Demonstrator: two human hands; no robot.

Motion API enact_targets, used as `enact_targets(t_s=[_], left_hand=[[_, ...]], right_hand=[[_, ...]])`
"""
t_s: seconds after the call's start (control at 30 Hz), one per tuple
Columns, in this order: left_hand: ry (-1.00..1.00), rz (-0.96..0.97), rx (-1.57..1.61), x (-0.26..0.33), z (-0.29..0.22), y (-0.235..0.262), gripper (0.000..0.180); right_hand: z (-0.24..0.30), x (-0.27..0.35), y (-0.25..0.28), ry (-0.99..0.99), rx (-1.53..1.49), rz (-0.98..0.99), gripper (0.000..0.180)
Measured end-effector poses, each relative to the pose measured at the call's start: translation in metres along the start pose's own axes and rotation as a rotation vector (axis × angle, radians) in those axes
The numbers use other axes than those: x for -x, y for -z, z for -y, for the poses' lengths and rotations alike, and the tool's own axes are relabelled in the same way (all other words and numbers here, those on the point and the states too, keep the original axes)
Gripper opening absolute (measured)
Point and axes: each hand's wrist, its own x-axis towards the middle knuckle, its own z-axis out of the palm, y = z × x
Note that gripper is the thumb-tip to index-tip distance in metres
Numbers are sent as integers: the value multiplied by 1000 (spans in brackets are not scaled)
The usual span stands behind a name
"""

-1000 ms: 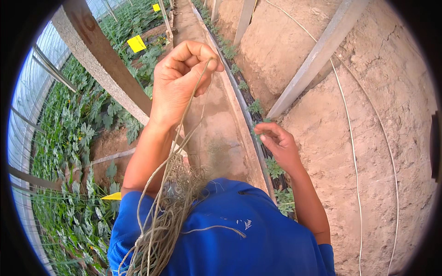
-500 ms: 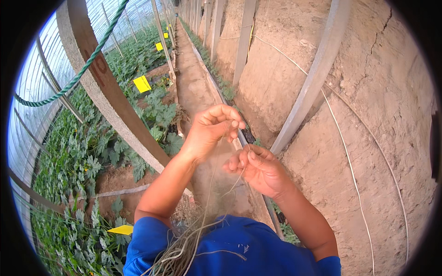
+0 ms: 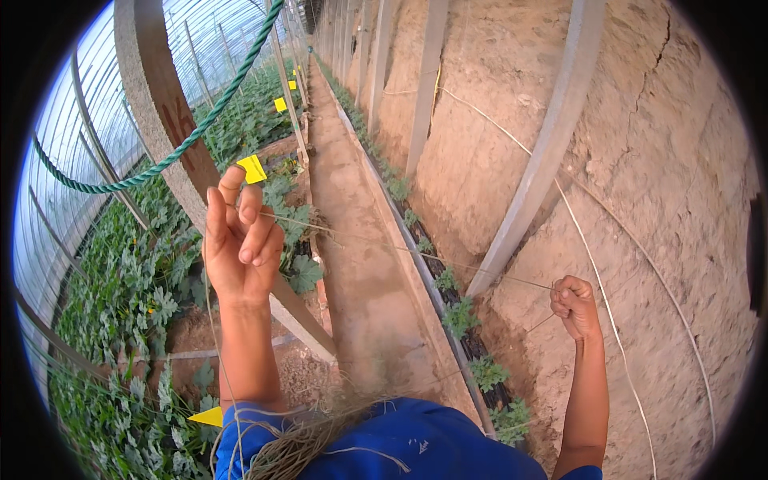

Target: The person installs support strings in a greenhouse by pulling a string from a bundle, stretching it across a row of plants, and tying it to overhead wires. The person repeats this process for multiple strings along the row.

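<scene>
Twine now runs taut between my hands, newly drawn apart: left fingers pinching one end, right hand fisted on the other.

The thin string is so fine that parts of its run between the left hand and the right hand fade against the dirt path. Its end vanishes inside the closed right fist. The bundle of fibres is cut off by the lower edge.
</scene>
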Motion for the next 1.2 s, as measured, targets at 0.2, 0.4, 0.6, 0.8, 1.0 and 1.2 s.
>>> enact_targets(t_s=[0.2, 0.4, 0.6, 0.8, 1.0, 1.2], left_hand=[[-105, -261, 103, 10, -74, 63, 40], [89, -542, 129, 48, -193, 241, 29], [-400, -1178, -385, 105, -275, 336, 55], [99, -891, -804, 77, -58, 229, 31], [1346, 501, -1051, 55, 225, 81, 28], [1056, 952, -1349, 49, 331, 68, 22]], right_hand=[[24, 28, 97, 115, 714, -524, 25], [16, 108, 235, 47, 1115, -980, 27], [-12, 217, 294, -212, 1300, -1425, 31], [-20, 184, 240, -291, 644, -1078, 25], [-27, 48, 85, -258, 812, -369, 34], [-68, -7, -44, -156, 626, 307, 48]])
